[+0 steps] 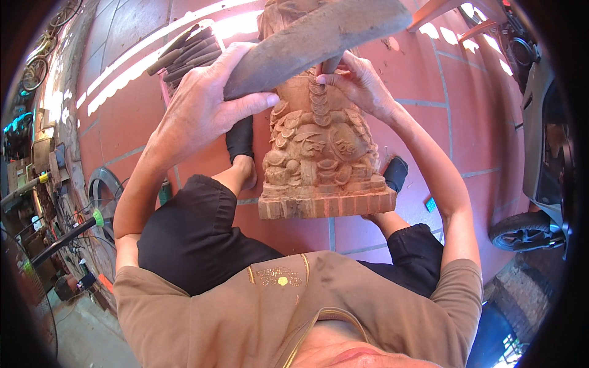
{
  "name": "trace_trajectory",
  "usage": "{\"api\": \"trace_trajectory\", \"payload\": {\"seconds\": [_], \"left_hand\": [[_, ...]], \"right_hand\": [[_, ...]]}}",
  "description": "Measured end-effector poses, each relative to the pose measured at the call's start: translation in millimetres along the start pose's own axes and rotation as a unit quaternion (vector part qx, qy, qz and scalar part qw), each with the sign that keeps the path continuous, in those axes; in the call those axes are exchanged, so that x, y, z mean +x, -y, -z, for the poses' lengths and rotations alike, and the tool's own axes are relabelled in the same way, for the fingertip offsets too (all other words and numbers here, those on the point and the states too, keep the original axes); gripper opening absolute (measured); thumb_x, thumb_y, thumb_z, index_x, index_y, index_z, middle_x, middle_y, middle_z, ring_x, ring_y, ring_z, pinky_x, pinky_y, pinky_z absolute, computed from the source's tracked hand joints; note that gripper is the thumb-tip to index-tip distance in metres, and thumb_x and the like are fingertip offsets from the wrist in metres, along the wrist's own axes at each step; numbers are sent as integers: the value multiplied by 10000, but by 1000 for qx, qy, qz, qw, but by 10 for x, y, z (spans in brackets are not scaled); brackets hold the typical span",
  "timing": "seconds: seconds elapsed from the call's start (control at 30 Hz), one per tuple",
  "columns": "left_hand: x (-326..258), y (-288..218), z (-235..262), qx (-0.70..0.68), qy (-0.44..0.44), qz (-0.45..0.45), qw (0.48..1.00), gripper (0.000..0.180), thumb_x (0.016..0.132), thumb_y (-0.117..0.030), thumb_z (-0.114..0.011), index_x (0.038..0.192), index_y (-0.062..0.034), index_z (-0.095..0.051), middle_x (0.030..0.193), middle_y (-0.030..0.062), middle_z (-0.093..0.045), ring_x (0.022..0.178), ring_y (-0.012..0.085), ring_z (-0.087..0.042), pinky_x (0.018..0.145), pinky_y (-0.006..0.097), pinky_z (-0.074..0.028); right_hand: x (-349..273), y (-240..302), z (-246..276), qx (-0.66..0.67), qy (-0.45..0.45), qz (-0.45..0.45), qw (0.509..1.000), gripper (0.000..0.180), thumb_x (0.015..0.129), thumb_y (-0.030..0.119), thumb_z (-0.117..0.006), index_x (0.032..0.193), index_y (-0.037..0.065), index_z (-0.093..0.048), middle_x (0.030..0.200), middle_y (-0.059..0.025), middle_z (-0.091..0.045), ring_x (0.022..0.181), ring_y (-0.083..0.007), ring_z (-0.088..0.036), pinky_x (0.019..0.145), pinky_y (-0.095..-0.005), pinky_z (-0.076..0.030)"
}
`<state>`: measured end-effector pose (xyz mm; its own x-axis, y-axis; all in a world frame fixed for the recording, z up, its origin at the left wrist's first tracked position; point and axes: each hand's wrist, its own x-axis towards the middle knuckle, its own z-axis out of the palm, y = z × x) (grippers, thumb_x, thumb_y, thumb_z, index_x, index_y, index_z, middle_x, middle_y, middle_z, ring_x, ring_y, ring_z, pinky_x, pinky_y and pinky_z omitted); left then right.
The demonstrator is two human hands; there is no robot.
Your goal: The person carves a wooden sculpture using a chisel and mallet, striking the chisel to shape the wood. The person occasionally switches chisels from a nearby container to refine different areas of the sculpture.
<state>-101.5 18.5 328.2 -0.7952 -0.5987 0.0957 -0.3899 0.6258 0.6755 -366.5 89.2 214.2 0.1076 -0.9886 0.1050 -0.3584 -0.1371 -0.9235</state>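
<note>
A reddish carved wooden statue (319, 153) with coin and scroll relief stands upright between my knees on a square base. My left hand (205, 107) grips a long, worn wooden mallet (319, 40), raised slantwise above the statue's upper part. My right hand (359, 83) pinches a thin chisel (331, 64) whose tip rests on the carved column of coins near the top of the statue. The statue's head is hidden behind the mallet.
A tray of several dark chisels (187, 52) lies on the red tiled floor (429, 122) at the upper left. Tools, cables and a fan (101, 190) crowd the left side. A parked vehicle's wheel (521, 230) sits at the right.
</note>
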Motion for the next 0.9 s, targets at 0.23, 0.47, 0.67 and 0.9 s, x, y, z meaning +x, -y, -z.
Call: {"api": "trace_trajectory", "payload": {"seconds": [0.23, 0.47, 0.67, 0.9], "left_hand": [[4, 1, 2, -72, -11, 34, 997, 476, 855, -119, -746, 1263, 10, -537, 965, 65, -689, 921, 134, -654, 868, 300, -508], [-20, -28, 12, -64, -4, 37, 997, 481, 854, -118, -750, 1266, 7, -536, 967, 65, -690, 922, 133, -656, 862, 298, -512], [-47, -27, 12, -84, -25, 26, 996, 488, 836, -81, -755, 1264, 8, -539, 985, 70, -694, 934, 139, -661, 865, 302, -513], [-94, -42, 47, -79, -69, 2, 995, 501, 824, -81, -762, 1263, 13, -539, 990, 74, -698, 939, 141, -659, 866, 303, -510]], "right_hand": [[-8, -177, 34, 130, -40, -29, 990, 206, 917, 110, -696, 1081, 53, -585, 994, -4, -638, 980, -130, -634, 904, -359, -524], [9, -106, -90, 28, -40, 14, 999, 228, 905, 110, -696, 1099, 68, -583, 940, -14, -659, 920, -119, -647, 867, -343, -539], [38, -113, -80, -7, -33, 36, 999, 236, 907, 115, -690, 1106, 61, -574, 931, -40, -669, 912, -143, -665, 860, -346, -543], [23, 12, -74, -3, -26, -4, 1000, 212, 908, 110, -700, 1080, 42, -597, 994, -36, -659, 968, -151, -648, 898, -360, -546]]}}
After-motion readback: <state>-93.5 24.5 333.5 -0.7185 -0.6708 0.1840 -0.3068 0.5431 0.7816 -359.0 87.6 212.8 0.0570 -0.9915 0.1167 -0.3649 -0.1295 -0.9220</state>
